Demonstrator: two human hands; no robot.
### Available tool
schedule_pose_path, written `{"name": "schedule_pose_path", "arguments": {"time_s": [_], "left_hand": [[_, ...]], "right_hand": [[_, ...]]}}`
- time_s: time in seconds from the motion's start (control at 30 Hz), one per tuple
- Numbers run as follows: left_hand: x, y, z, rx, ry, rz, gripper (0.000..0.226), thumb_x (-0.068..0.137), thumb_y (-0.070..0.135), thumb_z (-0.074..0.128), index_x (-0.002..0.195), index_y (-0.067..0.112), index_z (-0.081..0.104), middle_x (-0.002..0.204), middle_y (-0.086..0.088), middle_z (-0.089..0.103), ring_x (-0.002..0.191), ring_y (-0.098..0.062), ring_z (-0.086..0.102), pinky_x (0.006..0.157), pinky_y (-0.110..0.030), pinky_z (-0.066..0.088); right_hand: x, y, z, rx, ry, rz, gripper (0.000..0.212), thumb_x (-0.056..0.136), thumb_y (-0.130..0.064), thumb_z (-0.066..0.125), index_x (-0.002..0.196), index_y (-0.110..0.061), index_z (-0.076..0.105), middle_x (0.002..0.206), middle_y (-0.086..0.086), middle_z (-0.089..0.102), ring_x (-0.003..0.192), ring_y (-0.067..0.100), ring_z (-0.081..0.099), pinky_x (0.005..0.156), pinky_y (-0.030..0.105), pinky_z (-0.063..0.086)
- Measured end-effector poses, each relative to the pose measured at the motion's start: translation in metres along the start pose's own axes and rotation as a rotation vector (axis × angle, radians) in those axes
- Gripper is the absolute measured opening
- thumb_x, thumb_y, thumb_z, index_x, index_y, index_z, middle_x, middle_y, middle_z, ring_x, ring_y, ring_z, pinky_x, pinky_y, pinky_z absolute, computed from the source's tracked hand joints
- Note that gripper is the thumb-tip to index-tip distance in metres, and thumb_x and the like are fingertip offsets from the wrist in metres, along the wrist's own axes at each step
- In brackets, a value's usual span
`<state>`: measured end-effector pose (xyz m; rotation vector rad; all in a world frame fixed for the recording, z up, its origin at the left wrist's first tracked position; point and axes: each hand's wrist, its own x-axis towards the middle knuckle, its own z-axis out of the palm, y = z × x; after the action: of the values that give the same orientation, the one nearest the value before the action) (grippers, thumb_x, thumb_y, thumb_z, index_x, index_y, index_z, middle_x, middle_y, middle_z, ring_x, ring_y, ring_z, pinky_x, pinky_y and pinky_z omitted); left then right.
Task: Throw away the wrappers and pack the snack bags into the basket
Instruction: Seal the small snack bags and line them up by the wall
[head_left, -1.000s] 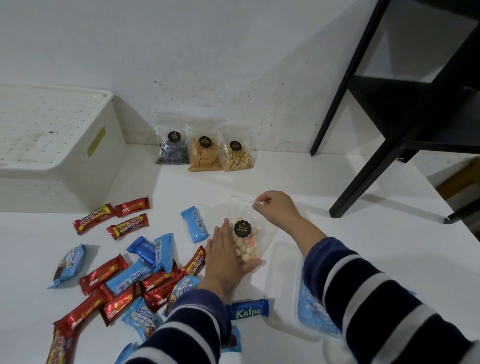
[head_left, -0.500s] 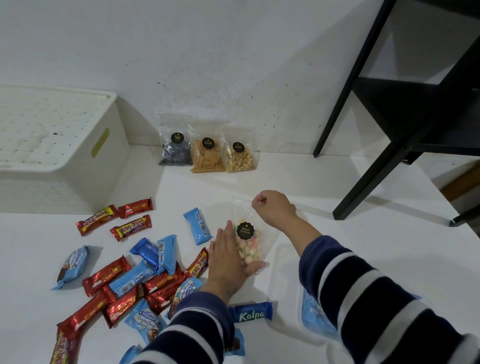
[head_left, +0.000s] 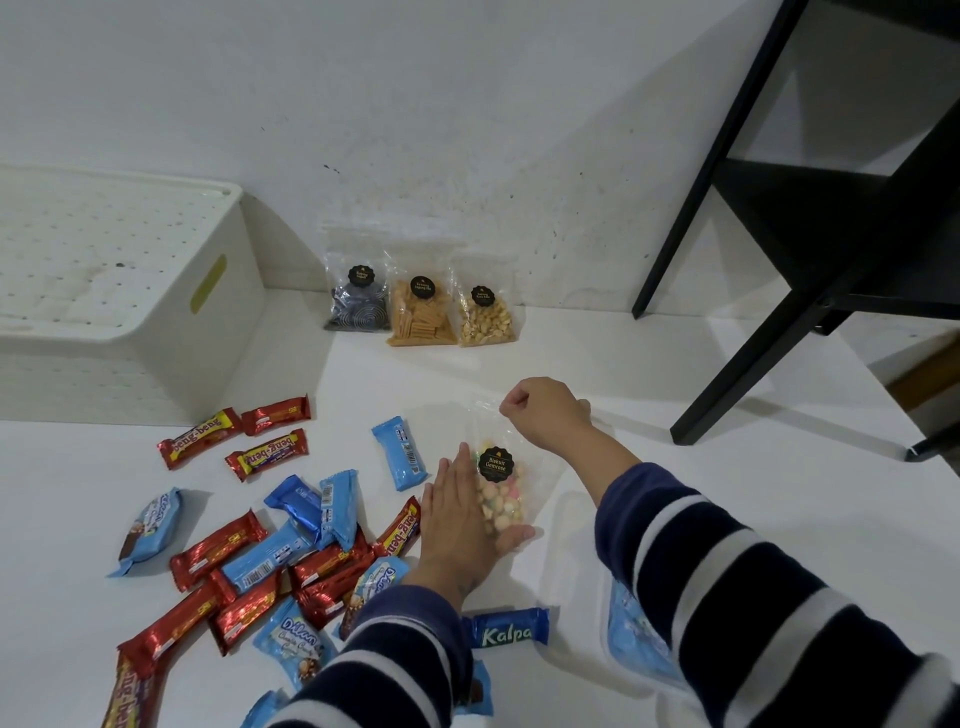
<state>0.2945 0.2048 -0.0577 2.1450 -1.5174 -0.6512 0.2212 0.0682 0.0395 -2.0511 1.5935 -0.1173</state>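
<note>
A clear snack bag of pastel biscuits (head_left: 500, 493) with a black round label stands on the white floor between my hands. My left hand (head_left: 460, 525) lies flat along its left side, thumb under its bottom. My right hand (head_left: 545, 410) pinches the bag's top edge. Three more clear snack bags lean against the wall: dark coils (head_left: 358, 304), orange sticks (head_left: 420, 314) and pale nuts (head_left: 485, 319). Several red and blue wrappers (head_left: 270, 545) are scattered at the left. The white perforated basket (head_left: 171, 332) sits at the far left.
A blue Kalpa bar (head_left: 511, 631) lies by my left sleeve. A clear bag with blue contents (head_left: 636, 639) lies under my right arm. A black shelf frame (head_left: 779, 291) stands at the right, its leg on the floor.
Both hands and the biscuit bag stay in nearly the same place. My right hand has closed tighter on the bag's top edge.
</note>
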Motion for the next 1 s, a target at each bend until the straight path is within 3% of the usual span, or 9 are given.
{"name": "schedule_pose_path", "arguments": {"time_s": [0.07, 0.13, 0.17, 0.23, 0.33, 0.4, 0.6, 0.8, 1.0], "left_hand": [[0.000, 0.000, -0.001, -0.001, -0.003, 0.003, 0.125, 0.065, 0.080, 0.053, 0.145, 0.021, -0.023, 0.159, 0.000, -0.004, 0.146, -0.018, -0.009, 0.115, -0.035, -0.006], [-0.001, 0.000, -0.001, 0.002, -0.004, 0.005, 0.125, 0.065, 0.080, 0.052, 0.145, 0.021, -0.023, 0.159, 0.001, -0.005, 0.146, -0.018, -0.009, 0.115, -0.035, -0.006], [-0.001, 0.000, -0.001, 0.005, -0.005, 0.006, 0.125, 0.065, 0.081, 0.052, 0.145, 0.021, -0.024, 0.159, 0.001, -0.006, 0.146, -0.018, -0.010, 0.115, -0.035, -0.006], [-0.001, 0.000, -0.001, 0.007, -0.005, 0.005, 0.125, 0.065, 0.081, 0.052, 0.145, 0.021, -0.024, 0.159, 0.000, -0.005, 0.146, -0.018, -0.010, 0.115, -0.035, -0.007], [-0.002, 0.000, -0.001, 0.018, 0.003, 0.011, 0.124, 0.066, 0.081, 0.051, 0.146, 0.020, -0.022, 0.159, -0.001, -0.003, 0.146, -0.018, -0.009, 0.114, -0.034, -0.008], [-0.002, -0.001, -0.001, 0.007, 0.004, 0.011, 0.124, 0.065, 0.081, 0.051, 0.146, 0.021, -0.021, 0.159, 0.000, -0.003, 0.146, -0.018, -0.009, 0.114, -0.034, -0.008], [-0.001, -0.001, -0.001, 0.031, -0.012, 0.009, 0.124, 0.066, 0.081, 0.050, 0.145, 0.020, -0.025, 0.159, 0.000, -0.006, 0.146, -0.017, -0.011, 0.114, -0.033, -0.009], [-0.002, -0.002, 0.000, 0.026, -0.003, 0.012, 0.123, 0.065, 0.082, 0.049, 0.145, 0.022, -0.022, 0.159, 0.000, -0.003, 0.146, -0.017, -0.010, 0.113, -0.033, -0.009], [-0.002, -0.002, 0.000, -0.007, 0.006, 0.014, 0.122, 0.063, 0.081, 0.051, 0.146, 0.025, -0.020, 0.159, 0.001, 0.000, 0.146, -0.016, -0.009, 0.114, -0.034, -0.008]], "right_hand": [[0.000, -0.004, 0.000, -0.017, 0.011, 0.008, 0.024, 0.085, -0.012, 0.046, 0.093, -0.014, 0.068, 0.098, 0.000, 0.069, 0.094, 0.022, 0.059, 0.078, 0.035, 0.026], [0.000, -0.005, 0.001, -0.063, -0.019, 0.026, 0.025, 0.081, -0.002, 0.041, 0.081, -0.010, 0.064, 0.086, 0.007, 0.065, 0.088, 0.030, 0.057, 0.076, 0.035, 0.024], [-0.001, -0.004, 0.002, -0.080, -0.039, 0.039, 0.024, 0.079, 0.000, 0.039, 0.071, -0.013, 0.057, 0.075, 0.003, 0.057, 0.082, 0.029, 0.051, 0.077, 0.036, 0.024], [0.000, -0.002, 0.004, -0.077, -0.068, 0.055, 0.027, 0.080, -0.002, 0.038, 0.064, -0.023, 0.045, 0.071, -0.007, 0.050, 0.081, 0.024, 0.046, 0.080, 0.038, 0.026], [0.003, -0.003, 0.002, -0.052, -0.070, 0.003, 0.014, 0.088, -0.024, 0.046, 0.088, -0.025, 0.060, 0.092, -0.009, 0.059, 0.095, 0.019, 0.054, 0.088, 0.039, 0.030], [0.004, -0.005, -0.001, -0.045, -0.076, -0.017, 0.020, 0.087, -0.035, 0.050, 0.099, -0.025, 0.063, 0.096, -0.012, 0.059, 0.099, 0.015, 0.055, 0.091, 0.039, 0.033], [0.005, -0.008, 0.001, -0.012, -0.069, -0.010, 0.024, 0.085, -0.010, 0.047, 0.094, -0.013, 0.069, 0.103, -0.001, 0.069, 0.096, 0.022, 0.061, 0.081, 0.033, 0.041], [0.007, -0.011, 0.000, 0.019, -0.071, -0.031, 0.014, 0.081, -0.027, 0.051, 0.083, -0.024, 0.066, 0.089, -0.012, 0.065, 0.092, 0.016, 0.058, 0.089, 0.038, 0.043], [0.011, -0.015, 0.004, -0.012, -0.055, -0.040, 0.018, 0.084, -0.022, 0.051, 0.089, -0.019, 0.069, 0.096, -0.006, 0.068, 0.092, 0.019, 0.059, 0.084, 0.035, 0.043]]}}
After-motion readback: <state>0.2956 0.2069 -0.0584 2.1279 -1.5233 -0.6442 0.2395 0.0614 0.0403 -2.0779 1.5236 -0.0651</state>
